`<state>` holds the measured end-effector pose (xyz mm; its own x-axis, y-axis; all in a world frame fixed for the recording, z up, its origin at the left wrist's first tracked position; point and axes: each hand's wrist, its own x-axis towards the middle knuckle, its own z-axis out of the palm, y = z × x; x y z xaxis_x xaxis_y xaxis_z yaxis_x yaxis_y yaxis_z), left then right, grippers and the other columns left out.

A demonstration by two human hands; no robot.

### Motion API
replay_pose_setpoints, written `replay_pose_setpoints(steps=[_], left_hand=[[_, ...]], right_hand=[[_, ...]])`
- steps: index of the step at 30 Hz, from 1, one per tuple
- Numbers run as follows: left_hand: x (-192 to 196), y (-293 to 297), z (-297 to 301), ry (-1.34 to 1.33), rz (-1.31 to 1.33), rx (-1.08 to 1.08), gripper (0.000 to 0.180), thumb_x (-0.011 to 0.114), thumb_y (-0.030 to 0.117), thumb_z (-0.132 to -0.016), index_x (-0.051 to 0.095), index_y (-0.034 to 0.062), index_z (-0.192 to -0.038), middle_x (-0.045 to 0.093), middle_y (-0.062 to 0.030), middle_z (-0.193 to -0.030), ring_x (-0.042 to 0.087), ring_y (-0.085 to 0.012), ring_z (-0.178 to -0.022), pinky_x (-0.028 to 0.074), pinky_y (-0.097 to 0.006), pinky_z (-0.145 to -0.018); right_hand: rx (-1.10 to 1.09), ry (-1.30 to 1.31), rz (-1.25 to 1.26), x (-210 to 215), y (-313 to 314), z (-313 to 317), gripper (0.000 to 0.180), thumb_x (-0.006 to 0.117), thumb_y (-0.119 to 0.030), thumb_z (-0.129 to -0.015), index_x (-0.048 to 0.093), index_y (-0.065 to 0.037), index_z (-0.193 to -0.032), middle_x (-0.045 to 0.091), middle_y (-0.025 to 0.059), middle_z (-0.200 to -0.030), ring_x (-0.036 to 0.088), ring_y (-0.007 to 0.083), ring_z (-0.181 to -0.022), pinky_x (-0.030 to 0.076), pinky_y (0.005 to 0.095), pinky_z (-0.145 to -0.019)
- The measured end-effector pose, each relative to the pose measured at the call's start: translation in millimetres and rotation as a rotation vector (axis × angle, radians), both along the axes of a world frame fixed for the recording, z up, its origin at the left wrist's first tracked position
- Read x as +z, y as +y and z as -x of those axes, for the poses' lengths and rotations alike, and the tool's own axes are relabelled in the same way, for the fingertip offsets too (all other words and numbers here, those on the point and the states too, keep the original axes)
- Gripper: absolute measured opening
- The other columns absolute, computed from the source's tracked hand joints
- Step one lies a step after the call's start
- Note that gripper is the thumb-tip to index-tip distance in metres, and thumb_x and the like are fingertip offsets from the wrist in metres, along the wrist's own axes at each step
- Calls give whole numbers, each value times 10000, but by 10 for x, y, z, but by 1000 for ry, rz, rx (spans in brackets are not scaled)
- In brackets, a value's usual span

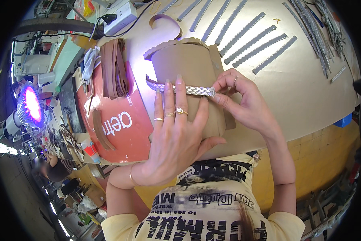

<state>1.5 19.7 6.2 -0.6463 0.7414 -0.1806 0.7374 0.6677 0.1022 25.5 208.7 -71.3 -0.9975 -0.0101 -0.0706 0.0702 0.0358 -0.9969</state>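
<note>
A silver-white braided strip (pixel 195 90) lies across a curved brown cardboard form (pixel 182 64) in front of me. Its left end shows a brown strip curling up from the form. My left hand (pixel 178 132) rests with spread fingers on the form, the fingertips pressing on the braid's middle and left part. Thumb and forefinger of my right hand (pixel 244 100) pinch the braid's right end by the form's right side. A scalloped brown edge (pixel 176 43) runs along the form's far rim. The part of the form under my left palm is hidden.
Several grey braided strips (pixel 244 35) lie spaced out on the table (pixel 309 96), with a longer bundle (pixel 309 34) at far right. Left are a red board (pixel 136 120), brown straps (pixel 114 68), a lit lamp (pixel 29 105) and a white power strip (pixel 120 18). A brown band (pixel 166 18) curls behind the form.
</note>
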Motion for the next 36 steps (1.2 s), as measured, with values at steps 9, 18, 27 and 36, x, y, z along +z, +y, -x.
replay_pose_setpoints(steps=[9, 18, 27, 36], left_hand=[[-26, 23, 1, 30, -59, 22, 743, 652, 644, -775, 622, 70, -1246, 345, -391, -1440, 343, -553, -1342, 264, -604, -1108], [-11, 36, -7, 61, -40, 14, 713, 665, 616, -778, 627, 70, -1234, 364, -389, -1429, 349, -544, -1344, 275, -606, -1103], [0, 41, -12, 64, -39, 12, 728, 667, 610, -779, 614, 61, -1254, 367, -395, -1421, 352, -539, -1345, 277, -594, -1108], [10, 38, -5, 42, -50, 8, 761, 655, 632, -784, 600, 54, -1275, 337, -415, -1429, 346, -557, -1340, 282, -603, -1100]], right_hand=[[118, -72, -2, 3, 11, 27, 140, 630, -130, -925, 592, -4, -973, 509, 44, -1007, 482, 112, -924, 423, 266, -799], [248, -377, 74, 210, 118, 173, 130, 591, -124, -927, 593, -7, -982, 520, 0, -935, 452, 86, -868, 393, 240, -760], [243, -356, 333, 239, 160, 180, 155, 556, -184, -961, 588, -33, -971, 532, -42, -903, 459, 66, -892, 366, 233, -862], [239, -307, 272, 167, 161, 134, 124, 561, -166, -960, 585, -44, -954, 518, -38, -937, 449, 77, -903, 373, 255, -852]])
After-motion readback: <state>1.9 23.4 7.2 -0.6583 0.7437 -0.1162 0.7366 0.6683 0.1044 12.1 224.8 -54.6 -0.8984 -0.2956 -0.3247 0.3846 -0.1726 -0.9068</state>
